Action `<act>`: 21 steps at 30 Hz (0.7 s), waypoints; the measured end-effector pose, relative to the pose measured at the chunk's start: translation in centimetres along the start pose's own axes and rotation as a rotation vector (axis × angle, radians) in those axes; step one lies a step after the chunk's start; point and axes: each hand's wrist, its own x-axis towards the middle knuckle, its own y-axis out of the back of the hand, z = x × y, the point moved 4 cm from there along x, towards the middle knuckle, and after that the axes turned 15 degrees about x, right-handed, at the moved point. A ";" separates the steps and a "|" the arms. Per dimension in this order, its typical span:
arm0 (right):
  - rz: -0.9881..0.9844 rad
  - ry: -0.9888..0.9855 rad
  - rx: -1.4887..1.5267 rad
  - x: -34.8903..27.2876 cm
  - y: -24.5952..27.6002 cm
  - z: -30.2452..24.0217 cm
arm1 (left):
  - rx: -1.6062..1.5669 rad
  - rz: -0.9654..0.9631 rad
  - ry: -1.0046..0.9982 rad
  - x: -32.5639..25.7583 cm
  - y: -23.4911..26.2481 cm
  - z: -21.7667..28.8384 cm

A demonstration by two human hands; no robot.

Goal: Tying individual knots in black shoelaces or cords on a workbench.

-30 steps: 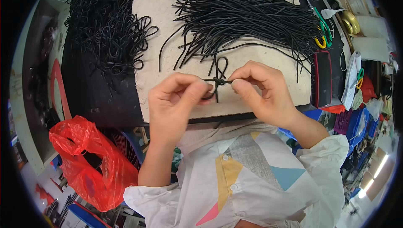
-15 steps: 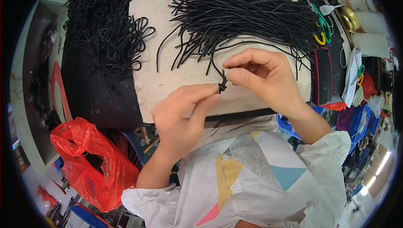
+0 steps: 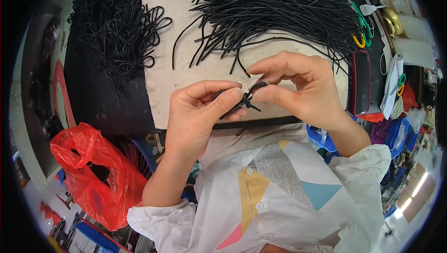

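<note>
Between my two hands is a black cord [image 3: 247, 100] with a knot in it, held above the near part of a cream board [image 3: 181, 76]. Thumb and fingers of my left hand [image 3: 198, 108] pinch the cord just left of the knot, and two strands run down behind the thumb. My right hand [image 3: 302, 85] bends a small loop [image 3: 257, 86] on the knot's right side, its thumb at the loop and its index finger arched above. A short cord end sticks out below the knot. Beyond my hands lies a thick bundle of straight black cords [image 3: 279, 13].
Looped black cords [image 3: 111, 25] are heaped at the left. Along the right edge lie a red-edged phone [image 3: 361, 83], scissors with green and yellow handles [image 3: 361, 39] and a gold object [image 3: 393, 21]. A red plastic bag [image 3: 100, 178] hangs at the near left.
My left hand has turned, so its thumb now faces up over the cord. The knot has rotated, and a loop now shows by my right fingers. The view has shifted slightly.
</note>
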 end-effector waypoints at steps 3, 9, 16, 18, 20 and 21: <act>0.011 -0.172 0.074 -0.2 -0.2 0.0 | 0.017 0.045 -0.054 -0.1 0.0 -0.1; 0.009 -0.095 -0.052 -0.2 -0.2 -0.1 | 0.018 0.006 -0.043 -0.5 -0.3 -0.1; -0.166 0.226 -0.539 -0.1 -1.3 -1.3 | 0.063 0.053 -0.147 -0.7 -0.4 -0.3; -0.239 0.270 -0.624 -0.1 -1.3 -1.5 | 0.082 0.064 -0.148 -0.7 -0.3 -0.4; -0.129 0.189 -0.477 -0.1 -1.0 -1.2 | 0.079 0.075 -0.132 -0.7 -0.1 -0.5; -0.075 0.149 -0.403 -0.1 -0.9 -0.9 | 0.077 0.082 -0.124 -0.7 -0.1 -0.5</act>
